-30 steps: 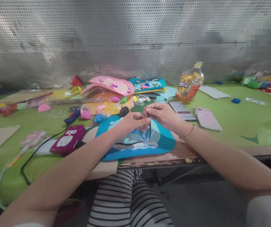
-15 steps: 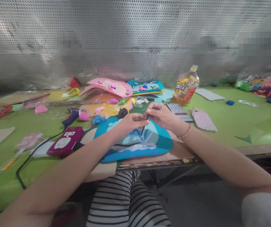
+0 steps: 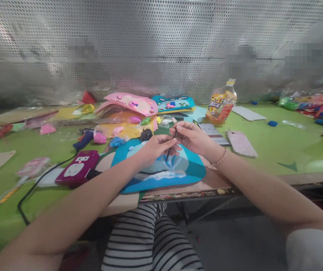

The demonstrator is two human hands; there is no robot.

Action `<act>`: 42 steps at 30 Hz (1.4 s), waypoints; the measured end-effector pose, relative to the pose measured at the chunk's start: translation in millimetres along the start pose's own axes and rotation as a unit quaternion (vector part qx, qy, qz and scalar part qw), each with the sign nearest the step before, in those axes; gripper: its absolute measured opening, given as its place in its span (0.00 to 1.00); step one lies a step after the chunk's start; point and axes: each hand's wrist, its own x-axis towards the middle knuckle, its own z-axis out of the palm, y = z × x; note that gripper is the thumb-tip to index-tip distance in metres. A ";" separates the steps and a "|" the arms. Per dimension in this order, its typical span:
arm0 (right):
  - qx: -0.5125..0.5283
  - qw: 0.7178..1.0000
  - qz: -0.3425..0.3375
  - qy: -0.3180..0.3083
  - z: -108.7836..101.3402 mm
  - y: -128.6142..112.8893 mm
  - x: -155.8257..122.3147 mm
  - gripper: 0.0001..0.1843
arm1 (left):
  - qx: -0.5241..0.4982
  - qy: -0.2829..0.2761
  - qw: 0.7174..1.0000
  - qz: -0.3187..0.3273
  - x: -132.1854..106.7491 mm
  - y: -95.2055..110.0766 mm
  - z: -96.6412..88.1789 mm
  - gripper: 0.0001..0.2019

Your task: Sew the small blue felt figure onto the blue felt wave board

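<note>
A thin black strand (image 3: pixel 167 155), perhaps modelling clay, hangs from my pinched fingers over a blue craft sheet (image 3: pixel 161 184). My left hand (image 3: pixel 160 146) grips the strand between thumb and fingertips. Close against it on the right, my right hand (image 3: pixel 191 137) pinches the strand's upper end. White and light-blue shapes lie on the sheet, partly hidden by my hands. Just beyond my left hand sits a black lump (image 3: pixel 146 134), with a blue lump (image 3: pixel 117 142) to its left.
At left lie a magenta power bank (image 3: pixel 78 168), a blue glue gun (image 3: pixel 84 140) and cables. Pink (image 3: pixel 127 102) and teal decorated sheets (image 3: pixel 175 103) rest at the back. On the right are a cut plastic bottle (image 3: pixel 221 101), a phone (image 3: pixel 242 143) and a white card (image 3: pixel 249 113).
My hands have shifted slightly, with the right fingers now higher on the strand and the left fingers lower. The strand's lower end has moved a little to the left.
</note>
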 end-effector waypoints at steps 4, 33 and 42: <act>-0.008 1.000 -0.008 0.003 -0.7 1.4 0.1 0.15 | 0.001 -0.007 1.000 -0.011 -1.4 1.1 1.0 0.19; 0.016 0.999 0.037 0.025 -0.8 4.4 -0.9 0.12 | -0.041 -0.023 0.998 -0.039 -2.4 0.2 -0.6 0.19; 0.026 0.999 0.023 0.012 0.1 4.6 -1.3 0.13 | -0.080 -0.048 0.994 -0.050 -3.4 -0.1 0.4 0.18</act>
